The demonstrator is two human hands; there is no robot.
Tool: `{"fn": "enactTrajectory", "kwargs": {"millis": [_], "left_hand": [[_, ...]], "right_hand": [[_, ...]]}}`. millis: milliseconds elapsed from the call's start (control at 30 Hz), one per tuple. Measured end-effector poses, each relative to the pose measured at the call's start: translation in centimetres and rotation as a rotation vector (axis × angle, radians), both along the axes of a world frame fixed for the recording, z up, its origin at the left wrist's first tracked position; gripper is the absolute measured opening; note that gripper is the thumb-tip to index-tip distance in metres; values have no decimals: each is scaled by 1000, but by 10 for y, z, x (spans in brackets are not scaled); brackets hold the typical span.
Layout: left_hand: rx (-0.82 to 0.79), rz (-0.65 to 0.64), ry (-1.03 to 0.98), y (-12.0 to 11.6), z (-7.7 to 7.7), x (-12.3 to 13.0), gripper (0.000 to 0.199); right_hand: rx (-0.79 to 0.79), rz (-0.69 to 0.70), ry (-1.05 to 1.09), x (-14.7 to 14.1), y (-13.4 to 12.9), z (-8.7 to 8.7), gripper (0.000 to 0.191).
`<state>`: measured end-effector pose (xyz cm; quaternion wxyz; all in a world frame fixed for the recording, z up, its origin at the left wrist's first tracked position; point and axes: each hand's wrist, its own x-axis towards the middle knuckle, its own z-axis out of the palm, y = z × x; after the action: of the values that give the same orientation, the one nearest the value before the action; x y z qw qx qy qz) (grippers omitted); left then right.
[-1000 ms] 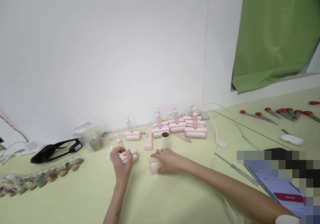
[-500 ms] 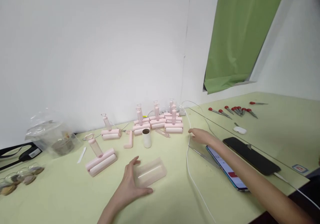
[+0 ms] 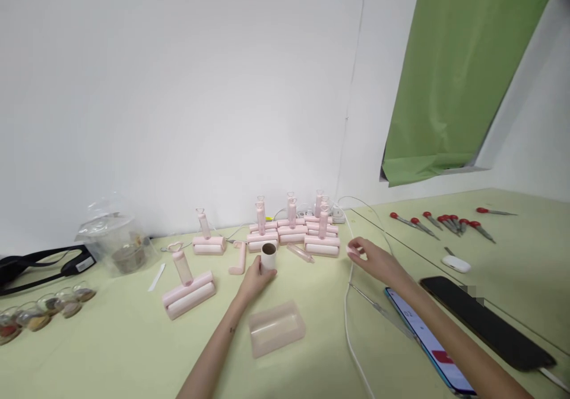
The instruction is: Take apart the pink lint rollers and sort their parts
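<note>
My left hand is wrapped round the white paper roll, which stands upright with its brown core facing up. My right hand pinches a small pale pink piece beside the white cable. Nearer to me lies an open, translucent pink tray-like cover, untouched. A pink handle-shaped part is left of the roll, and a clear pink tube lies to its right. Several assembled pink rollers with upright handles stand along the wall; another pink roller is at the left.
A white cable crosses the table by a thin metal tool. Under my right forearm is a lit phone, with a black phone beyond. Red-ended tools lie right; a plastic bag and small jars are left.
My left hand has moved from beside the translucent cover to the white roll and closed on it. The small pink piece now shows in my right hand. The camera view has shifted.
</note>
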<state>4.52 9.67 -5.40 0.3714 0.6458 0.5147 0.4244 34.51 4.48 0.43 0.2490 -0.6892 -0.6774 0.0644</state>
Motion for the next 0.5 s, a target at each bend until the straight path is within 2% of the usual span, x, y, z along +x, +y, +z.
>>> {"fn": "enactTrajectory", "kwargs": {"millis": [100,233,300,400,500], "left_hand": [[20,-41,-13,-12,11,-15,40],[56,-38,-5,-39,30,-28,41],[72,-25,-7,-55,36,-32,44],[72,42,5,-76,37,-36,47],[48,114,8,-89,36,-38,47]], "right_hand": [[164,161,140,-44,-3,15,23],[278,494,412,-115,-7,27,26],[318,626,562,-140,-12,29,24],[305,684,614,-160,-20,27,20],[285,684,627,-165,-24,18,18]]}}
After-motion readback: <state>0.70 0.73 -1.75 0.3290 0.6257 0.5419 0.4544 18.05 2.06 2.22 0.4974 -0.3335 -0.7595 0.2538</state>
